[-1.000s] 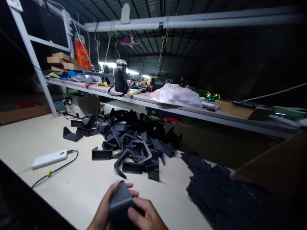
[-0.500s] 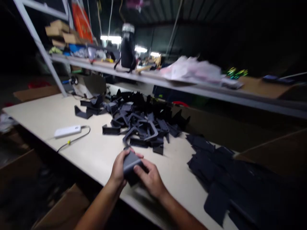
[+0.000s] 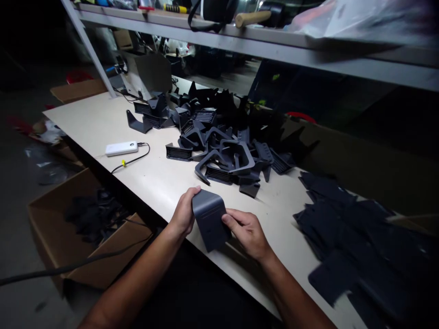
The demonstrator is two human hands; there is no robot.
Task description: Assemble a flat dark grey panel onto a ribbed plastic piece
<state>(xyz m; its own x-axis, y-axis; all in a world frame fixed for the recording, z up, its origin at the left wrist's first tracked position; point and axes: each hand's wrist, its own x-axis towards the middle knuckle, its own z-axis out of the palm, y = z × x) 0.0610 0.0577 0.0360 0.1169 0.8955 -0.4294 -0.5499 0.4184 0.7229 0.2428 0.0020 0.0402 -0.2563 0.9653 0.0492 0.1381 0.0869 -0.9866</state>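
My left hand (image 3: 185, 212) and my right hand (image 3: 246, 233) hold a dark grey curved plastic bracket (image 3: 209, 219) between them, just above the near edge of the table. The left hand wraps its upper left side, and the right thumb and fingers press on its lower right side. A heap of similar black and grey plastic brackets (image 3: 219, 146) lies beyond my hands, and its nearest piece is a short reach away. Flat black plastic pieces (image 3: 343, 233) lie in overlapping layers to the right of my right hand.
The cream table top (image 3: 99, 123) holds a white power bank (image 3: 121, 148) with a black cable. A shelf (image 3: 260, 39) above carries a wooden-handled hammer (image 3: 253, 18). Below the table at left stands a cardboard box (image 3: 78, 242) holding black pieces.
My view has tilted down and swung, bringing the box below the table into sight. Both hands have turned the bracket, which now stands more upright, and have moved apart along it.
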